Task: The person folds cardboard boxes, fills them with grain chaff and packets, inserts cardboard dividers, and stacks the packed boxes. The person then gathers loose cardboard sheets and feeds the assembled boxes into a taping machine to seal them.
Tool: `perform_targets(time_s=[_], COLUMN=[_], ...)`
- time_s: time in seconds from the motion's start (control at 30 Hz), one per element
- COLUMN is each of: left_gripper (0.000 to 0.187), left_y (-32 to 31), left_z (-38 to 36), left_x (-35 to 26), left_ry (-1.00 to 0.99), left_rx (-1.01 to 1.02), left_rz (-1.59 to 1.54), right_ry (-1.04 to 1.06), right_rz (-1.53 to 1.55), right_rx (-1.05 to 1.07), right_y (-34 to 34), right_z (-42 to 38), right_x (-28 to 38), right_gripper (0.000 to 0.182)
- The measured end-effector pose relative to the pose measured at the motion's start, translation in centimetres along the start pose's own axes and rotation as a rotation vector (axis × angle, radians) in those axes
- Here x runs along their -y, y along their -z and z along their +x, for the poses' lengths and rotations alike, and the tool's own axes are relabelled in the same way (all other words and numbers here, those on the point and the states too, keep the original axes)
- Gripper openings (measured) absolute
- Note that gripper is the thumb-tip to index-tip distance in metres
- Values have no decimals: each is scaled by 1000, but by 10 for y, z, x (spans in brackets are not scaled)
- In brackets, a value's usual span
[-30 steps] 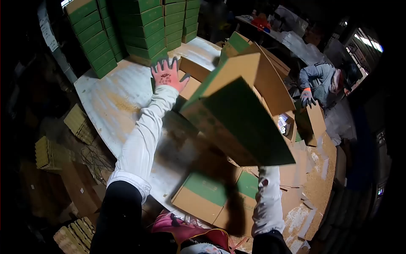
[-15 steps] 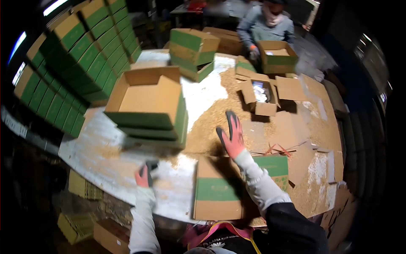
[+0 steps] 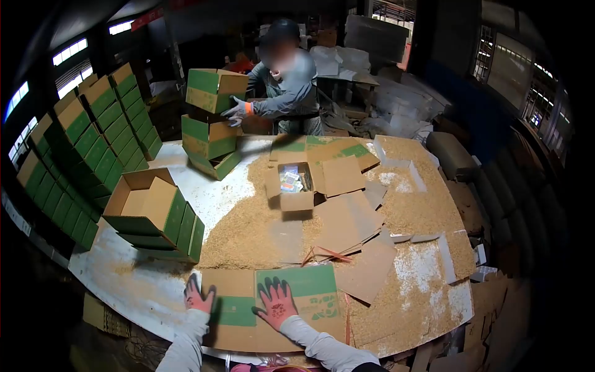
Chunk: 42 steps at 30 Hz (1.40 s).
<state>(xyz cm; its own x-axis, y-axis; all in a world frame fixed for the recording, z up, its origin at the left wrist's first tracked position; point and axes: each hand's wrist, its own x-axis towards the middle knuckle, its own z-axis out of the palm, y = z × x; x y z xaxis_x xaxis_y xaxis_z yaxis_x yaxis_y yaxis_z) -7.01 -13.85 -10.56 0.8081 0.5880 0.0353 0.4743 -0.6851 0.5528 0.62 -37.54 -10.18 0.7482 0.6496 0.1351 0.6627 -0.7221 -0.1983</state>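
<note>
– In the head view, how do the hands sit?
– The left hand (image 3: pixel 199 296) and right hand (image 3: pixel 277 302) are gloved and open, fingers spread, resting on flat cardboard (image 3: pixel 238 313). The left is at its left edge; the right lies palm down near the middle.
– What room is around them?
– Left of the left hand, white tabletop (image 3: pixel 136 297) runs out to a curved edge. The near edge passes just below both hands. Ahead and left of the left hand, well apart from it, stands a box stack (image 3: pixel 189 226).
– Beside the right hand?
– Red strips (image 3: pixel 334 253) ahead and right, then loose sheets (image 3: pixel 372 266).
– The surface?
– Sawdust (image 3: pixel 238 232) spreads ahead of both hands; an open small box (image 3: pixel 297 201) holding packets stands beyond.
– And the room?
– Across the table from the hands, a person (image 3: pixel 288 99) touches a green-and-brown box (image 3: pixel 214 90). Tall piles (image 3: pixel 93 142) rise far left, near windows (image 3: pixel 71 53).
</note>
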Motion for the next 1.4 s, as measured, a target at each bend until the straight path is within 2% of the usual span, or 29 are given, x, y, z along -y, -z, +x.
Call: perform_targets(time_s=[0.03,0.1,0.17,0.23,0.27,0.3,0.33,0.4,0.43,0.5,0.57,0.6,0.63,0.67,0.7,0.77,0.83,0.87,0.9,0.97,1.07,1.13,1.17,1.2,1.23,1.27,1.3,1.37,1.4], left_gripper=[75,80,83,79,71,63,61,56,52,50,51,52,50,48,45,42,41,40,40,39,39,45,54,55,57,57,54,51,52], left_y=[-21,-82,-1,72,90,108,118,164,183,196,171,159,142,146,120,131,109,111,116,133,169,176,152,140,124,111,68,-35,-31], left_z=[1,-25,-33,-32,-31,-30,-7,14,17,32,55,65,72,81,98,59,63,69,69,63,92,104,102,91,77,58,45,50,50], left_x=[60,154,57,-36,-51,-70,-61,-83,-91,-77,-42,-43,-41,-77,-55,-124,-104,-109,-118,-144,-181,-182,-166,-176,-193,-212,-215,-174,-171], left_ry=[205,300,321,240,-93,-205,-406,-373,-225,-114,-278,-97,-222,-208,-477,-395,-617,-539,-545,-538,-436,-400,-898,-1162,-1336,-1601,-1834,-1679,-1639], left_rx=[-91,-115,139,347,289,235,118,-3,153,385,612,884,853,993,1043,1136,1006,1058,1049,717,529,424,-122,-79,126,289,409,796,829], left_rz=[-22,323,242,207,-137,-259,-406,-556,-726,-636,21,363,512,484,-110,236,32,28,13,211,389,520,624,578,303,174,202,107,177], right_ry=[65,145,122,80,-1,-66,95,424,467,546,431,417,464,402,336,311,303,349,348,514,561,676,712,749,784,662,431,265,4], right_rz=[28,44,108,138,320,507,551,653,387,-171,-148,-146,-157,-179,-199,-134,-184,-371,-247,-129,52,419,570,586,602,505,53,994,1383], right_rx=[57,73,-83,-24,-99,-190,-195,-169,-65,-380,-448,-290,-182,-37,107,-16,-307,-301,-289,-353,-287,-93,-4,39,84,129,556,264,347], right_y=[-5,-7,-3,-2,-10,-17,38,149,195,219,247,255,247,237,229,215,205,196,200,192,210,241,245,209,173,121,143,142,162], right_z=[-5,-6,-11,-14,-14,-15,-18,-25,-32,-22,-10,1,13,24,32,28,8,-11,-32,-51,-45,-28,-21,-10,1,-5,-4,-21,-37], right_x=[9,6,2,-11,-17,-23,-25,-30,-19,-10,-10,-9,-12,-11,-8,-12,-14,-13,0,-8,-47,-58,-54,-48,-42,-36,-15,-49,-65], right_gripper=[62,62,61,64,66,69,71,75,63,44,18,10,11,14,17,22,35,39,38,25,14,14,13,13,13,14,19,24,30])
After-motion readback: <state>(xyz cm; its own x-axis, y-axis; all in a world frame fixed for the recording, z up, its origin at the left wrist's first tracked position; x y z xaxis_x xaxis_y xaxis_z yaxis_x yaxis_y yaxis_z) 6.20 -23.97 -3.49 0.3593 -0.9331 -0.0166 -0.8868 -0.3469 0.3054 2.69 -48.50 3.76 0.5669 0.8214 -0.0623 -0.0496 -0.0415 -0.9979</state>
